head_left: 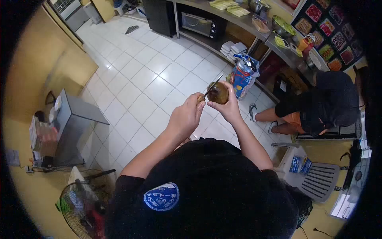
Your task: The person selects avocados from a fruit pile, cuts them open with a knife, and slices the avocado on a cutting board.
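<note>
A round brown-green fruit or vegetable (218, 94) is held in my right hand (229, 104), with the fingers wrapped round its right side and the thumb below. My left hand (190, 111) grips the handle of a knife (211, 89). The blade points up and to the right and lies against the upper left of the round item. Both hands are raised over the tiled floor, in front of my body. Whether the blade has cut into the skin is too small to tell.
A blue plastic bag (243, 75) stands beyond my right hand. Along the back runs a metal counter (238, 19) with an oven (197, 24) beneath. At right a person in dark clothes (322, 105) bends near a plastic chair (320, 180). A desk (81, 107) and fan (79, 207) are left.
</note>
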